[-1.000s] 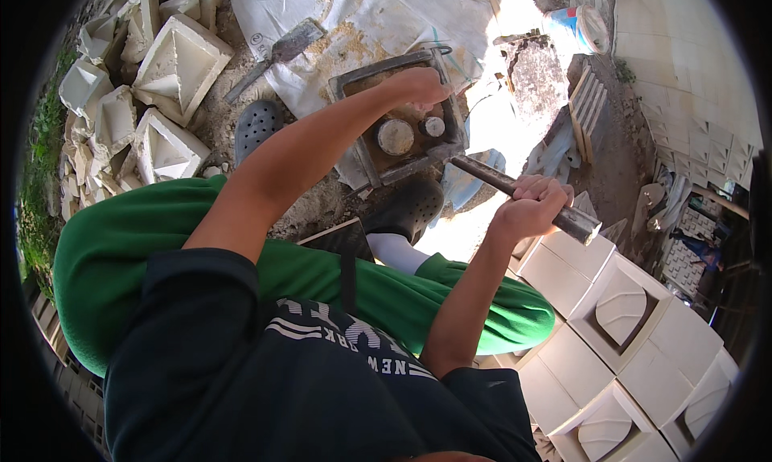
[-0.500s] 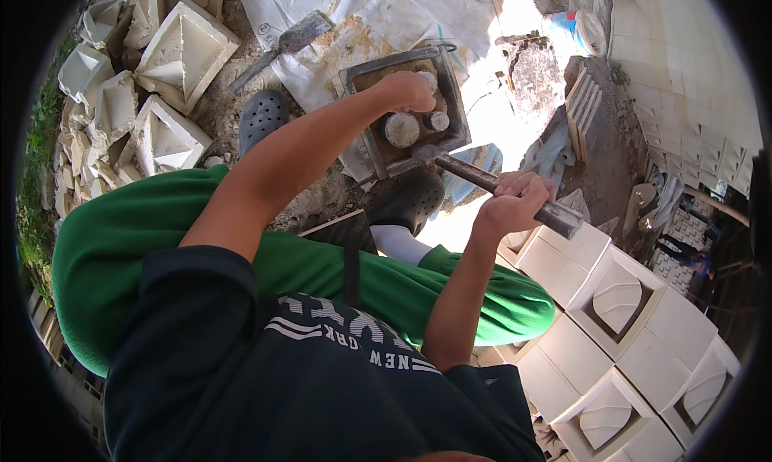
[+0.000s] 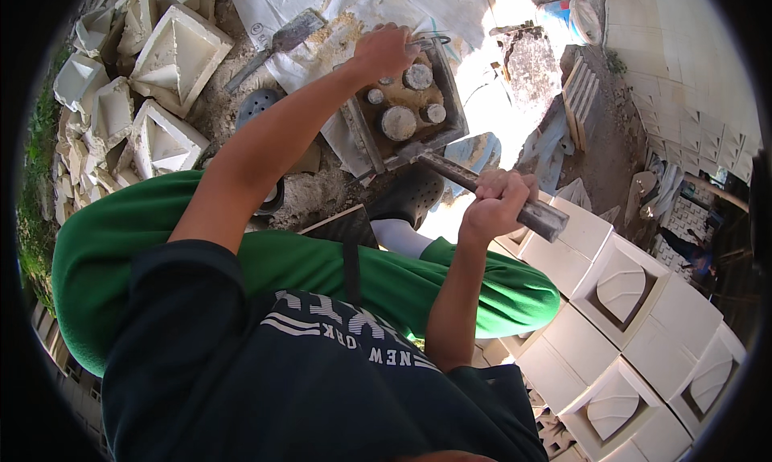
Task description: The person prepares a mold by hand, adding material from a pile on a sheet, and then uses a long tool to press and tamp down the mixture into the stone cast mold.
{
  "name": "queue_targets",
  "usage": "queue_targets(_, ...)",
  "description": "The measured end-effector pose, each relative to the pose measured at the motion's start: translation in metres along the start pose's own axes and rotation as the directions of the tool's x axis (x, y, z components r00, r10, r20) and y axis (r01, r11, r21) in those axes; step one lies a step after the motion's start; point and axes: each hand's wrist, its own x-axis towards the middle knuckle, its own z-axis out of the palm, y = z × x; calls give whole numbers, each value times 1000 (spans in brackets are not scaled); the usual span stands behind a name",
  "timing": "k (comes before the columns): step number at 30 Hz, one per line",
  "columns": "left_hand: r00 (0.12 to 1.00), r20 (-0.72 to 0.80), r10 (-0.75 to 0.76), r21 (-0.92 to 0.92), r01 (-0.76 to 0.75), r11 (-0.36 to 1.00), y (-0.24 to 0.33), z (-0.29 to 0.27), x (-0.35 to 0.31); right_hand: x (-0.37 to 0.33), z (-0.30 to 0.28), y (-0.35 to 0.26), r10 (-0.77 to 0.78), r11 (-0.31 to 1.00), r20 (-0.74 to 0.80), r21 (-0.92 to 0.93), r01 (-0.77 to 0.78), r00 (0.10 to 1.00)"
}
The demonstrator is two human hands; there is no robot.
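My left hand [image 3: 384, 50] grips the far rim of a square metal mould [image 3: 450, 92] that stands on the ground in front of me. Several round grey lumps sit in sandy fill inside the mould. My right hand [image 3: 497, 203] is closed around the shaft of a metal hammer [image 3: 544, 217], whose head end reaches the near edge of the mould. My green-trousered legs lie below both arms, with a dark shoe [image 3: 410, 197] under the hammer.
White square cast blocks with recessed centres [image 3: 623, 289] are stacked at lower right. More cast pieces [image 3: 173, 56] lie piled at upper left. A trowel [image 3: 277, 42] rests on white sheeting above. A bucket [image 3: 572, 20] stands at the top right, beside a tiled wall.
My right hand has swung the hammer down and left so its head now meets the mould's near edge. My left hand stays on the mould's far rim.
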Motion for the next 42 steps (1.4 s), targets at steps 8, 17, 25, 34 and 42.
queue_targets(8,773,612,-170,47,179,983,-57,15,3,-9,-21,4,67,998,117,-24,-65,991)
queue_targets(17,594,779,-199,-160,495,854,-82,14,8,-9,-33,10,165,986,-9,22,-165,986)
queue_targets(25,986,156,54,17,-57,998,-48,20,-23,-27,-17,38,226,970,-192,133,-203,955)
queue_targets(34,747,521,413,371,-634,678,9,23,-54,-12,-33,-40,197,980,-146,-8,-201,969)
queue_targets(42,858,381,345,295,-466,834,-22,17,-56,-31,-18,6,341,937,-216,-4,-350,915)
